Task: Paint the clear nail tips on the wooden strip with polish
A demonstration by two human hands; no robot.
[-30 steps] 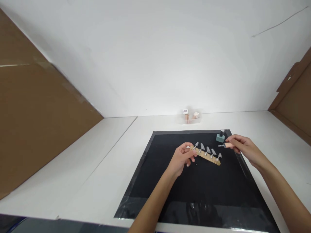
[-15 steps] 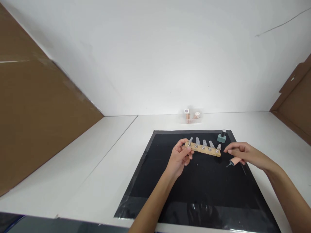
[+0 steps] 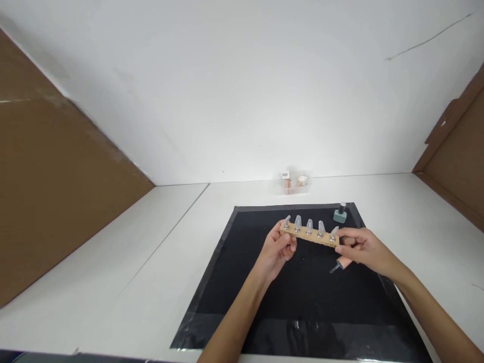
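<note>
My left hand (image 3: 273, 254) is closed on the left end of a wooden nail tip stand (image 3: 313, 236), thumb in front. Several clear nail tips (image 3: 298, 222) stand up along it on round silver mounts, tilted at different angles. My right hand (image 3: 366, 251) has its thumb and index finger at the stand's right end. Lower in that same hand sits a nail polish brush (image 3: 344, 262) with a pink handle, its dark bristles pointing down to the left. Its remaining fingers are partly hidden.
A teal nail polish bottle (image 3: 340, 217) with a dark cap stands near the far right corner of the black mat (image 3: 242, 292). Behind the mat, a clear box (image 3: 298, 190) holds pink bottles with white tops. Brown cardboard panels flank the white table.
My right hand has moved left and taken the stand's right end, with the brush still in it. The stand is slightly turned, and the whole view has shifted a little.
</note>
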